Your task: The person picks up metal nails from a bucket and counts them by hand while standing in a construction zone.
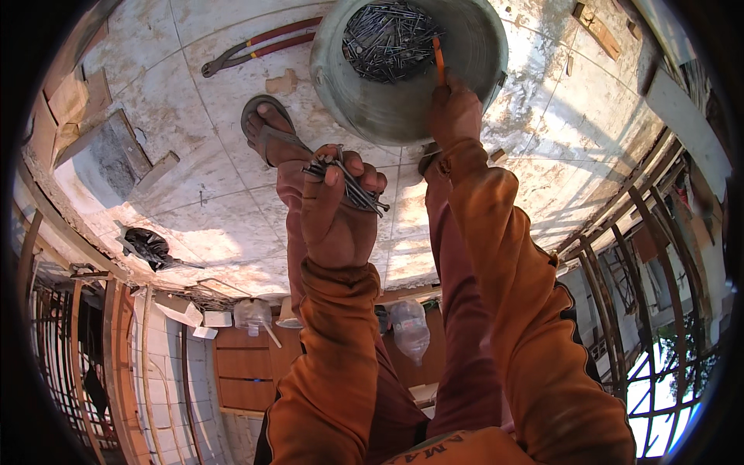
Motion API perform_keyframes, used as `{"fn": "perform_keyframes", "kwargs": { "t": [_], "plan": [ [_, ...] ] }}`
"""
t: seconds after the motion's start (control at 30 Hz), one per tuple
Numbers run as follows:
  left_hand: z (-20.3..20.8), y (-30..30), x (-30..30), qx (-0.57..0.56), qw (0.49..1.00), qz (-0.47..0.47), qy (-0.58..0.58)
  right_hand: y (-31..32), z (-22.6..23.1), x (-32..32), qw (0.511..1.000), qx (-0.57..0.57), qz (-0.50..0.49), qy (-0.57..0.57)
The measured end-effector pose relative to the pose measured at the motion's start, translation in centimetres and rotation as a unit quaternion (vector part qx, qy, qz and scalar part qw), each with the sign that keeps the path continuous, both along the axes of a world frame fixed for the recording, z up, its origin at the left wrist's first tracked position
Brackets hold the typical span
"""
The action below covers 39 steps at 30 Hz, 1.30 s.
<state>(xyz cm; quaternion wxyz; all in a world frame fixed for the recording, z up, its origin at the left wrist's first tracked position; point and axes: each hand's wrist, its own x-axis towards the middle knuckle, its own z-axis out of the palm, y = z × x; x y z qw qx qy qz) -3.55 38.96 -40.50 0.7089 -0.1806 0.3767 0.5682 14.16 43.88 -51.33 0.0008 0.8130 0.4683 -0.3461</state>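
My left hand (339,225) is closed around a bunch of long nails (358,188), whose ends stick out on both sides of the fingers. In front of it stands a large grey bucket (364,115) with a heap of loose nails (390,43) at its bottom. My right hand (457,112) reaches over the bucket's near right rim. Its fingers grip a slim orange stick-like thing (439,60), which points down toward the nails; its kind and its far end cannot be made out. The left hand hangs above my sandalled foot (271,132), apart from the bucket.
Red-handled bolt cutters (260,48) lie on the dusty tiles left of the bucket. Wood pieces (597,31) lie at the far right, and a board (105,159) at the left. Near a black plastic bag (147,246) is a bench edge; a clear bottle (410,332) stands behind my legs.
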Motion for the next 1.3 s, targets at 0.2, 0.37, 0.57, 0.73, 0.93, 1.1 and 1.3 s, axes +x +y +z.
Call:
{"fn": "perform_keyframes", "kwargs": {
  "t": [0.2, 0.37, 0.57, 0.73, 0.93, 1.1, 1.3],
  "plan": [
    [-0.1, 0.3, 0.4, 0.017, 1.0, -0.006, -0.012, 2.4, -0.4, 0.2, 0.999, -0.008, -0.028, 0.022],
    [0.1, 0.4, -0.4, 0.004, 1.0, -0.009, 0.003, 2.1, 0.9, -1.3, 0.988, -0.115, 0.053, 0.093],
    [-0.1, 1.0, -0.7, 0.005, 1.0, 0.02, -0.014, -1.2, 1.4, -2.5, 0.968, -0.136, 0.186, 0.097],
    [0.1, 1.4, -0.5, -0.006, 1.0, 0.02, -0.004, 2.8, -0.8, 0.3, 0.984, -0.08, 0.157, -0.018],
    [0.0, 1.4, -1.4, -0.005, 1.0, 0.028, 0.004, 1.8, 2.9, 1.1, 0.941, -0.083, 0.325, 0.046],
    [0.1, 1.9, -1.2, -0.004, 1.0, 0.029, 0.0, 1.5, -1.0, 1.0, 0.921, -0.14, 0.357, -0.07],
    [0.2, 1.6, -1.7, -0.003, 0.999, 0.036, -0.005, 0.8, -1.5, 1.6, 0.953, -0.079, 0.293, 0.006]
  ]
}}
